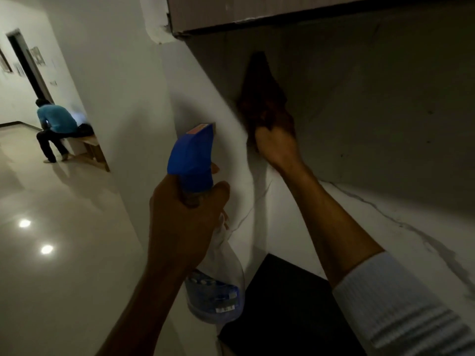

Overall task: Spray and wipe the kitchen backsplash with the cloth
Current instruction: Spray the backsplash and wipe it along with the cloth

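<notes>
My left hand (pixel 185 217) grips the neck of a clear spray bottle (pixel 216 291) with a blue trigger head, its nozzle aimed toward the wall corner. Up in the shadowed corner of the backsplash (pixel 372 104), my right hand (pixel 276 145) presses a dark brown cloth (pixel 262 96) flat against the surface, just under the overhead cabinet (pixel 257 14). The cloth's upper tip reaches close to the cabinet's underside. My fingers are partly hidden under the cloth.
A white marble counter (pixel 385 227) with grey veins runs below the backsplash, with a black square object (pixel 290 304) on it. A white wall end (pixel 144 98) stands to the left. Beyond it, a person in a blue shirt (pixel 55 124) sits on a bench over a glossy floor.
</notes>
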`<state>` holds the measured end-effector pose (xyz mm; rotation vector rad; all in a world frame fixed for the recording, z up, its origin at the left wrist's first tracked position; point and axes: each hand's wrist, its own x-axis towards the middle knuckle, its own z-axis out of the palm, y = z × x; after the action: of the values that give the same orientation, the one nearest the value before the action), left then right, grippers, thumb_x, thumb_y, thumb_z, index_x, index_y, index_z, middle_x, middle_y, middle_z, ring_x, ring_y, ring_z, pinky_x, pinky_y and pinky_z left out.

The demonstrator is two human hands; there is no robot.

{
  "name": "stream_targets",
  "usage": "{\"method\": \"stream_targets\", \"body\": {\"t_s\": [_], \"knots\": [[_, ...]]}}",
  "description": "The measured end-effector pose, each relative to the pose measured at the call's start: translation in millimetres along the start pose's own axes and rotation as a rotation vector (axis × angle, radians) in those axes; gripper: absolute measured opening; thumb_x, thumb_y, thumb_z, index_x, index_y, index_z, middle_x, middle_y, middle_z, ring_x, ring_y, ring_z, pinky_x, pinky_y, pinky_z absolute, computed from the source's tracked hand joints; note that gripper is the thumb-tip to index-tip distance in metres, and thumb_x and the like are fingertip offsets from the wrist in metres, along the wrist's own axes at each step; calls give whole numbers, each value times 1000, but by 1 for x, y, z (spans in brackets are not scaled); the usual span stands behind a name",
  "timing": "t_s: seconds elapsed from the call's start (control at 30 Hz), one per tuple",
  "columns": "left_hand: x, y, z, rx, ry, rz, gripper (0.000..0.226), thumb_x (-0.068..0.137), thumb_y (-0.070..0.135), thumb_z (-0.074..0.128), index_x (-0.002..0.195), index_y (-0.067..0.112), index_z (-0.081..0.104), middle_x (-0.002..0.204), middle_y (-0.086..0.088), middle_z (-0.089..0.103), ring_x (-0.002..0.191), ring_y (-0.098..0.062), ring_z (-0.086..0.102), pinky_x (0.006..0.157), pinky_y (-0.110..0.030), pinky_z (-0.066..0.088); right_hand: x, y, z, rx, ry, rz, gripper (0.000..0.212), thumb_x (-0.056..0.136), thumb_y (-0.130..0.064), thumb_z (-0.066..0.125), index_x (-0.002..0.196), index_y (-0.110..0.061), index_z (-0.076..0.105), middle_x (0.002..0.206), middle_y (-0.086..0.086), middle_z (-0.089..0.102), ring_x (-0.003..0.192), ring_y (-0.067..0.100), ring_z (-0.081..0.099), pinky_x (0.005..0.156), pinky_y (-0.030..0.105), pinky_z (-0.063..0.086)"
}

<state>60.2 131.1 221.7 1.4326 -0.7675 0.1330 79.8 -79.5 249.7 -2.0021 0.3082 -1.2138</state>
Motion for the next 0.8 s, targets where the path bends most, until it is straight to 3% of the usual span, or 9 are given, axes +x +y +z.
{"method": "stream_targets", "body": {"t_s": [0.1,0.17,0.23,0.3,0.47,0.53,0.6,0.7,0.8], "knots": [[1,-4,2,36,5,1,20,71,27,67,89,30,61,65,-4,64,58,-23,67,64,-48,60,-29,21,13,16,1,14,41,88,15,41,120,-6,56,112,8,61,104,18,56,92,25,44],[1,-8,5,59,1,0,18,70,29,67,87,30,61,66,-5,65,60,-23,67,64,-44,59,-57,28,23,-43,-35,-138,43,88,11,45,128,-4,52,124,0,53,115,13,50,100,16,38],[2,-12,8,69,7,5,13,70,29,67,80,29,58,62,3,65,57,-13,65,61,-33,58,-77,25,26,-63,-71,-293,41,94,-7,50,135,-5,47,136,4,50,127,16,46,109,33,36],[2,-15,7,77,22,23,14,70,29,67,71,23,55,58,7,65,53,-7,63,53,-20,52,-78,22,22,-129,-119,-434,54,89,-1,46,142,-2,37,149,18,35,141,29,29,114,47,28],[3,-15,16,54,24,37,32,78,14,77,81,37,56,59,25,66,54,6,65,49,-5,46,-28,25,3,-38,-103,-336,54,89,-1,43,142,4,34,149,25,32,140,30,28,116,38,26],[3,-14,19,56,18,33,34,78,15,77,82,41,56,62,27,67,57,6,65,51,-7,48,-24,36,4,-23,-70,-231,51,94,4,46,142,10,29,148,25,32,139,26,29,117,37,25],[1,-15,20,44,23,-2,21,71,28,72,81,41,59,65,12,70,59,-5,68,58,-22,57,-37,52,10,-17,-76,-171,48,96,6,44,141,11,30,138,23,49,130,31,45,111,46,34],[-2,-21,23,54,2,-49,16,71,27,72,80,32,60,67,-13,66,63,-30,67,68,-50,59,-74,60,16,-167,-63,-256,52,98,-3,44,147,-7,27,136,-12,52,128,8,47,107,30,39],[-4,-23,26,80,25,-39,33,79,11,77,72,31,52,62,6,62,56,-7,60,62,-34,54,-90,60,24,-70,-171,-358,61,94,0,45,147,-16,17,156,9,23,145,24,19,117,45,24]]}}
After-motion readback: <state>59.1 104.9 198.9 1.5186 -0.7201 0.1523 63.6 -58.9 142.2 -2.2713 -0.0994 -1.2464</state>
